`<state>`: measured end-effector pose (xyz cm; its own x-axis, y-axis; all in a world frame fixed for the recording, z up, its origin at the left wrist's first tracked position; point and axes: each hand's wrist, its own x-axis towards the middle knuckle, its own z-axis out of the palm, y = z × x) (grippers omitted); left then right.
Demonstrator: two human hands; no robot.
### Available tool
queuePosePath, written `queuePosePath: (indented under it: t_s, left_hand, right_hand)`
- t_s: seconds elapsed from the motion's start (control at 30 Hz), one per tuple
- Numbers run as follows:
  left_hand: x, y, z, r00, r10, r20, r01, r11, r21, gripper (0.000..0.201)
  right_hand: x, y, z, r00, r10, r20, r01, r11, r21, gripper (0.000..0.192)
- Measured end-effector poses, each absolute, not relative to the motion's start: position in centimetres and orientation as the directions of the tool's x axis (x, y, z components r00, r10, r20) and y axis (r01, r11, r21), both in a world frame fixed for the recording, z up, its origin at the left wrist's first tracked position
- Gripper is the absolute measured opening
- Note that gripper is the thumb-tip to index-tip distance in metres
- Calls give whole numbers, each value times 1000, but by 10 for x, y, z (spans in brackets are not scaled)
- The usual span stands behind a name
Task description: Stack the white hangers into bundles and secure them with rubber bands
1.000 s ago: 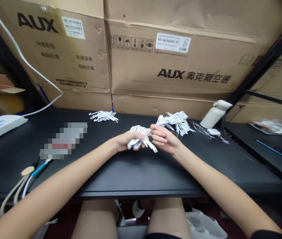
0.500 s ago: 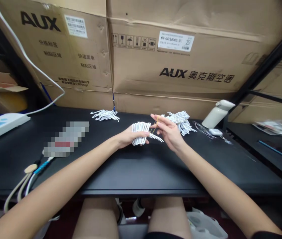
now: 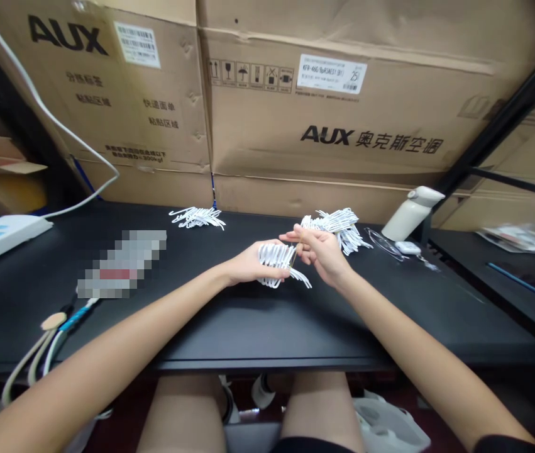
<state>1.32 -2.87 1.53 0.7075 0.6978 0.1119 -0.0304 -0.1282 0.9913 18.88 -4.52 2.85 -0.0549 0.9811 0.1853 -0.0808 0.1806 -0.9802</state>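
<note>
My left hand (image 3: pixel 244 264) is wrapped round a bundle of white wire hooks (image 3: pixel 275 255), thumb across the front, with several thin ends sticking out to the right. A thin yellowish rubber band (image 3: pixel 295 254) runs between the bundle's right side and the fingers of my right hand (image 3: pixel 327 257), which pinch it. Just behind my right hand lies a larger heap of white hooks (image 3: pixel 340 225), partly covered by that hand. A smaller loose pile of the same hooks (image 3: pixel 198 218) rests on the black table (image 3: pixel 248 333) farther left.
Large cardboard boxes (image 3: pixel 258 145) stand along the back. At the right are a cream bottle (image 3: pixel 411 217), a small white case (image 3: pixel 407 248) and a cable. A white power strip (image 3: pixel 5 239), a blurred-out flat object (image 3: pixel 121 267) and cords (image 3: pixel 41 346) occupy the left.
The bundle in my left hand has shifted slightly right and down and turned a little. My right fingers have drawn in closer to it, with the rubber band nearer the bundle.
</note>
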Motion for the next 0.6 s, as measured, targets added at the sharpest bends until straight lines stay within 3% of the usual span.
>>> queuePosePath:
  t_s: [0.1,0.23,0.4,0.5,0.6]
  left_hand:
    - [15,-26,8,687,700,193,20,-284,959,39]
    - [17,-24,2,697,692,189,49,-309,950,48]
    - [21,-25,-3,659,696,286,68,-434,898,58]
    - [22,-24,-6,650,699,297,146,-499,854,51]
    - [21,-22,-9,642,721,261,246,-516,820,46]
  right_hand:
    - [192,-45,30,-225,968,113,-57,102,-993,34]
    - [186,-52,24,-293,920,262,181,322,-929,48]
    - [174,-60,17,-279,824,493,537,559,-632,43]
    - [170,-59,13,-309,715,628,595,660,-459,28]
    - [172,-55,11,-388,629,673,604,725,-330,19]
